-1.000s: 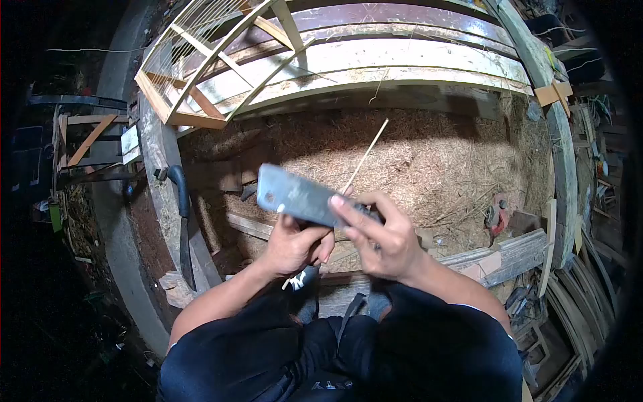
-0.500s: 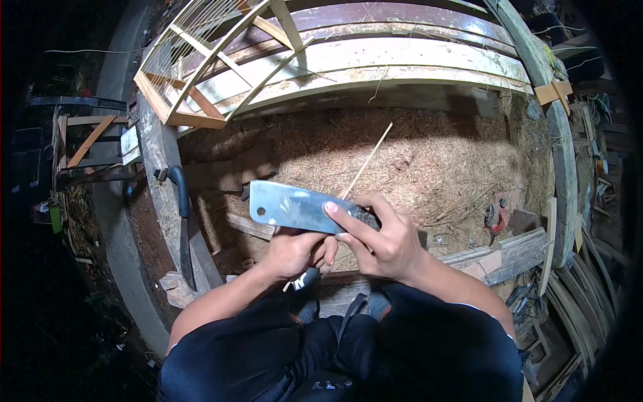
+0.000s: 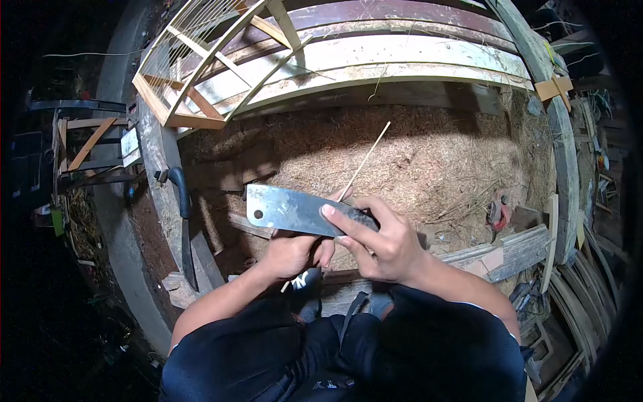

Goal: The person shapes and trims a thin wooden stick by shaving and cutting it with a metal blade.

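Note:
My right hand (image 3: 385,244) grips a cleaver (image 3: 288,209) near its dark handle end, with a finger pressed along the flat of the blade. The wide grey blade points left and has a round hole near its far corner. Under the blade, my left hand (image 3: 295,254) is closed around a thin wooden stick (image 3: 366,161). The stick slants up to the right past the blade, and its lower end shows below the left hand. Most of the left fingers and the stick's middle are hidden behind the cleaver.
A slatted wooden frame (image 3: 194,122) rests on the white bench planks (image 3: 415,57). A long knife with a black handle (image 3: 179,191) lies on the left beam. Shavings (image 3: 415,167) cover the ground, a red tool (image 3: 499,213) lies right, and curved wood strips (image 3: 583,308) are stacked lower right.
The cleaver has shifted slightly left and down, and its blade catches the light differently. The stick has moved slightly left. Both hands keep their hold.

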Tool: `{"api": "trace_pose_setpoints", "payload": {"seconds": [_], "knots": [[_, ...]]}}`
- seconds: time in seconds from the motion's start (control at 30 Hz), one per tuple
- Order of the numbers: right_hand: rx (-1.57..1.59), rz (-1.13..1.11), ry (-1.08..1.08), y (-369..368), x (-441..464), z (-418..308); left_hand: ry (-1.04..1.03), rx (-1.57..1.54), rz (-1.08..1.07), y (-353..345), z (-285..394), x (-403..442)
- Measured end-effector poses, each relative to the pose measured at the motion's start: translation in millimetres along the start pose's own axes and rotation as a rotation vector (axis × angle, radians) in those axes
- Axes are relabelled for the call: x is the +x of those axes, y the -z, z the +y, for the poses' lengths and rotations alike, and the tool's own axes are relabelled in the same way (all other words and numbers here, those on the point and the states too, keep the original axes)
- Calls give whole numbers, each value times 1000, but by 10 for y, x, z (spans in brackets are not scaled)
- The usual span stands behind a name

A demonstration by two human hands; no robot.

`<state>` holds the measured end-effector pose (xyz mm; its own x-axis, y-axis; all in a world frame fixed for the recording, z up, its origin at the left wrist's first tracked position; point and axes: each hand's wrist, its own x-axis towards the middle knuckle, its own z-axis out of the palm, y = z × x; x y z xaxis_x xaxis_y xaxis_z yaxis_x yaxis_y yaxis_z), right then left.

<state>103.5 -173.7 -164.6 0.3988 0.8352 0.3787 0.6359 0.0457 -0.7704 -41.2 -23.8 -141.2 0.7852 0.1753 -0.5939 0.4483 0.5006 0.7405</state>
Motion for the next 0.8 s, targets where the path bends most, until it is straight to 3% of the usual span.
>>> {"api": "trace_pose_setpoints", "payload": {"seconds": [0.17,0.3,0.33,0.43,0.5,0.6,0.7,0.73,0.8], "knots": [[-67,-7,-90,62,32,115,-56,-42,-15,-46,21,21],[11,21,-33,26,6,52,-55,16,-66,18,36,6],[6,97,-145,64,68,154,-61,-20,-102,5,78,23],[-11,26,-61,63,21,116,-18,-7,-107,22,25,16],[16,-89,-29,85,-1,-41,-63,98,-83,42,12,-51],[11,80,-145,64,61,144,-17,64,-95,21,46,38],[20,-60,-30,96,22,-74,-80,161,111,-60,14,-16],[-3,-6,48,61,24,-58,84,115,115,-41,115,-45],[-36,31,-69,84,34,126,44,93,58,-82,228,-13]]}}
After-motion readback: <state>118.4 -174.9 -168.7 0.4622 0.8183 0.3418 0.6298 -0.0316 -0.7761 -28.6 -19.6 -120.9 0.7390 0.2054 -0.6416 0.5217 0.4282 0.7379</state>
